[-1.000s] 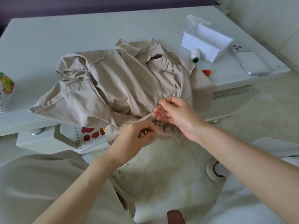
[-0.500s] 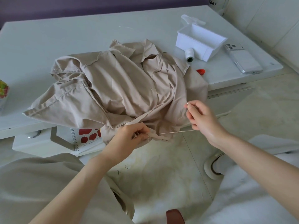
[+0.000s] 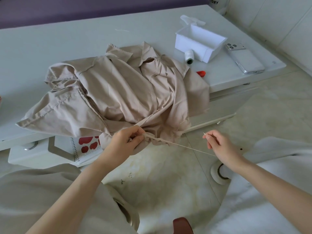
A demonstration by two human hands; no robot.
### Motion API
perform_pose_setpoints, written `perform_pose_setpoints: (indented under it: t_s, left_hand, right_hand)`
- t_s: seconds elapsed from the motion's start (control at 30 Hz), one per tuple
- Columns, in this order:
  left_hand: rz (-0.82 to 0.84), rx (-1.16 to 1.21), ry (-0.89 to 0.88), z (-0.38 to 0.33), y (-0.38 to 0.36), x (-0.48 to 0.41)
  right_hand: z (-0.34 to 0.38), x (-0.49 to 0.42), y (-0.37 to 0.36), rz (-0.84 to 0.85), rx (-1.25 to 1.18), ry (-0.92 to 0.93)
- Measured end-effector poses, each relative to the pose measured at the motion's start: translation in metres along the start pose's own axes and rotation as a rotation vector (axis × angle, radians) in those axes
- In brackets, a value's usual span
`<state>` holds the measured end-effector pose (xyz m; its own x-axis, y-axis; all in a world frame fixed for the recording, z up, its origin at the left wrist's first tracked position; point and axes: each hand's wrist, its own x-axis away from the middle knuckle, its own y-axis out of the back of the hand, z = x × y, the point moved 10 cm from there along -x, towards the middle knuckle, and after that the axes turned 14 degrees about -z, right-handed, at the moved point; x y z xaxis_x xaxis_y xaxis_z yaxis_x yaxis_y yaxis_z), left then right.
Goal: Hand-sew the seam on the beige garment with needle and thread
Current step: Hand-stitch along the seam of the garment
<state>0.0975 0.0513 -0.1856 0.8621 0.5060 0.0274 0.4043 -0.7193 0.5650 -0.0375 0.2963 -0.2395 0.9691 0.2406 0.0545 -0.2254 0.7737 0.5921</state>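
a: the right hand [image 3: 221,146] is hiding most of the needle [image 3: 204,133]; only its tip is showing.
b: the thread [image 3: 185,147] is running behind that hand, and the left hand [image 3: 125,142] is covering the beige garment [image 3: 128,92] where the thread is coming out.
a: the garment is also hiding part of a small red thing [image 3: 201,72], too little showing to name it, and of the notebook [image 3: 86,146].
b: the top edge is cutting off a white container [image 3: 219,8], its lettering reading only "tory".
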Motion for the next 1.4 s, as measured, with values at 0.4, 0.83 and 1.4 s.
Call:
perform_pose_setpoints:
  t_s: [0.4,0.83,1.4]
  left_hand:
    - [-0.004,0.038,0.070,0.004,0.003,-0.001]
    - [0.008,0.189,0.149,-0.002,0.008,-0.001]
    - [0.104,-0.051,-0.057,-0.022,0.024,-0.026]
  right_hand:
    - [-0.029,0.010,0.006,-0.042,0.181,0.004]
    - [0.132,0.039,-0.083,0.346,-0.073,0.254]
    - [0.162,0.012,-0.078,0.330,0.043,0.324]
